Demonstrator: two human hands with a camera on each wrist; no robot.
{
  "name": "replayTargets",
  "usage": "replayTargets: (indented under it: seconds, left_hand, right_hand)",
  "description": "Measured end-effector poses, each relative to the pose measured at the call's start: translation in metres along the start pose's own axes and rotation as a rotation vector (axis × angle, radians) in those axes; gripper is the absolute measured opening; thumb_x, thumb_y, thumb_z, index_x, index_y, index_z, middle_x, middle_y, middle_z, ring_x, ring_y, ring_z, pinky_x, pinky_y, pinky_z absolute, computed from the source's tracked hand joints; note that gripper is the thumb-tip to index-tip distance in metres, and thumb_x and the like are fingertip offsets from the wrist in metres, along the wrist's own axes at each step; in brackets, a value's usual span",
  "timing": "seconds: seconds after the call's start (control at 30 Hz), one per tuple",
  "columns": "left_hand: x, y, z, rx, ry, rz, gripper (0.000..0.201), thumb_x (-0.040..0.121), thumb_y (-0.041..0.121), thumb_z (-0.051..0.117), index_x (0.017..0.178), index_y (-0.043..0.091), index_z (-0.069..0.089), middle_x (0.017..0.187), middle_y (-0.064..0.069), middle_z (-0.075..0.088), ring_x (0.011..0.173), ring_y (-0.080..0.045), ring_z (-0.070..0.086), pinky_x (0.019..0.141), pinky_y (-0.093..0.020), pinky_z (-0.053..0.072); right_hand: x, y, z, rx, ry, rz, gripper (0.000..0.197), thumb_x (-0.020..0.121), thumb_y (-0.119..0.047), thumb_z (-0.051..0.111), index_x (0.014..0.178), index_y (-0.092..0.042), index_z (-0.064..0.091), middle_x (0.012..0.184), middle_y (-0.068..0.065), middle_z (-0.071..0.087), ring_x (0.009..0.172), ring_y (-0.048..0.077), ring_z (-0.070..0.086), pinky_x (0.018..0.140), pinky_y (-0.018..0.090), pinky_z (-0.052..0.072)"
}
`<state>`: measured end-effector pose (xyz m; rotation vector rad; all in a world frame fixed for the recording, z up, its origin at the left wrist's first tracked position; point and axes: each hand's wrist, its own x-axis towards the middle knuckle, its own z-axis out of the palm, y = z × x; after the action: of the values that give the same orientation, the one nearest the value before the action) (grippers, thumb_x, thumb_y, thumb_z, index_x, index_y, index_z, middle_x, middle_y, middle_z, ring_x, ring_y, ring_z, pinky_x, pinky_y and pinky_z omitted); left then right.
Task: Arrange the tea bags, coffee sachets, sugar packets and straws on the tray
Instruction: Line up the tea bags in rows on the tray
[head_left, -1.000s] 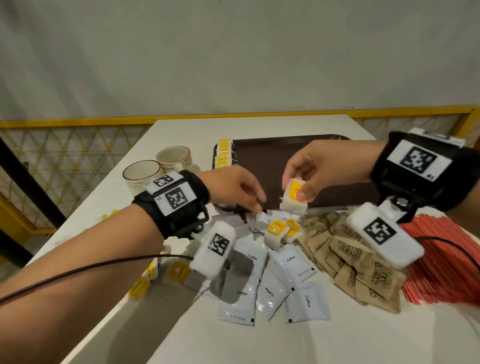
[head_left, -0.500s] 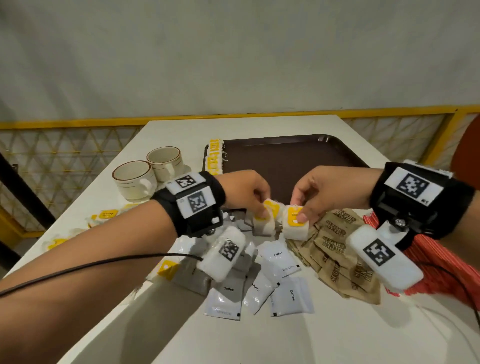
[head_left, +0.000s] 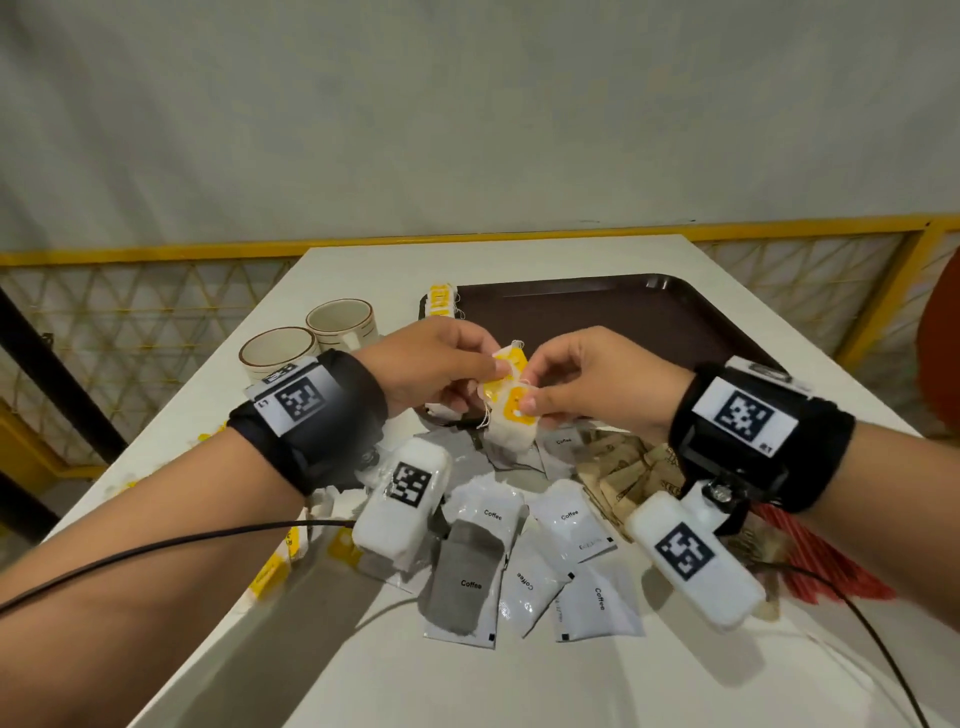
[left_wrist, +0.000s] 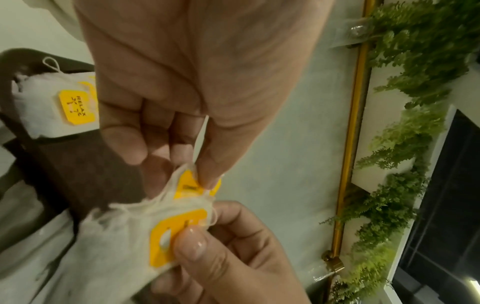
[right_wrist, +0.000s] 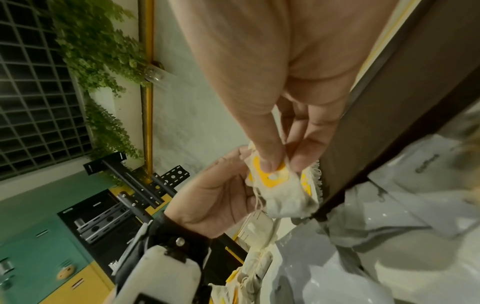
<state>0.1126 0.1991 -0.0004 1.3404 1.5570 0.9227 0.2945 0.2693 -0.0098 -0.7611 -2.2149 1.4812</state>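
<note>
A white surface stands before a grey wall and a yellow mesh railing, and just above its middle the two hands meet. The left hand pinches the yellow tag of one tea bag between thumb and fingertip, and the right hand pinches the tag of a second tea bag that hangs just below the first; the two bags touch and their strings look tangled together, so each hand is clamped on its own bag with the pair held between them. Directly beyond the hands lies the dark brown tray, mostly bare, with a short row of tea bags already laid along its left rim. I judge the next move to be a short carry forward and to the left, which puts the left hand nearer that row. Under the wrists lie white coffee sachets, brown sugar packets to their right, and red straws at the far right under the right forearm. More tea bags are scattered along the left edge, and two cups stand left of the tray.
</note>
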Motion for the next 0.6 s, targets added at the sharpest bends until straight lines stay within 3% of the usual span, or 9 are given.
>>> replayTargets:
  seconds: [0.1,0.23,0.4,0.5,0.6]
  left_hand:
    - [0.007,0.004,-0.01,0.005,0.025,-0.002,0.014,0.092,0.011,0.058,0.079,0.012,0.063,0.072,-0.01,0.059,0.056,-0.012,0.055,0.057,-0.024,0.047]
    - [0.031,0.015,-0.044,-0.015,0.129,0.008,0.014,0.091,0.01,0.059,0.078,0.013,0.062,0.072,-0.006,0.064,0.063,-0.012,0.062,0.058,-0.022,0.049]
    - [0.084,0.023,-0.088,0.211,0.166,-0.029,0.008,0.09,0.008,0.062,0.083,0.011,0.06,0.07,-0.002,0.069,0.063,-0.006,0.068,0.061,-0.02,0.054]
    - [0.124,0.023,-0.102,0.347,0.115,-0.076,0.006,0.09,0.008,0.062,0.085,0.012,0.061,0.079,-0.005,0.07,0.065,-0.007,0.068,0.07,-0.025,0.056]
    - [0.163,0.021,-0.111,0.511,0.103,-0.105,0.003,0.088,0.009,0.064,0.09,0.011,0.064,0.077,-0.004,0.07,0.067,-0.011,0.068,0.071,-0.027,0.056]
  right_hand:
    - [0.015,-0.003,0.0,-0.023,0.038,-0.048,0.011,0.081,-0.002,0.07,0.089,0.003,0.065,0.076,0.01,0.064,0.066,0.011,0.063,0.065,0.022,0.058]
    - [0.046,-0.008,-0.014,-0.062,0.11,-0.075,0.012,0.081,-0.001,0.07,0.084,-0.009,0.062,0.07,0.004,0.059,0.062,0.01,0.059,0.063,0.024,0.057]
    - [0.108,-0.011,-0.042,-0.166,0.161,-0.058,0.025,0.083,0.001,0.067,0.107,-0.002,0.062,0.074,0.004,0.057,0.061,0.012,0.055,0.053,0.017,0.052]
    - [0.151,-0.01,-0.055,-0.332,0.194,-0.044,0.019,0.084,-0.004,0.068,0.102,0.003,0.066,0.08,0.006,0.06,0.061,0.01,0.055,0.053,0.016,0.051]
    - [0.188,-0.006,-0.066,-0.423,0.174,0.012,0.011,0.084,-0.008,0.069,0.094,-0.008,0.065,0.084,0.006,0.061,0.057,0.007,0.053,0.051,0.017,0.049]
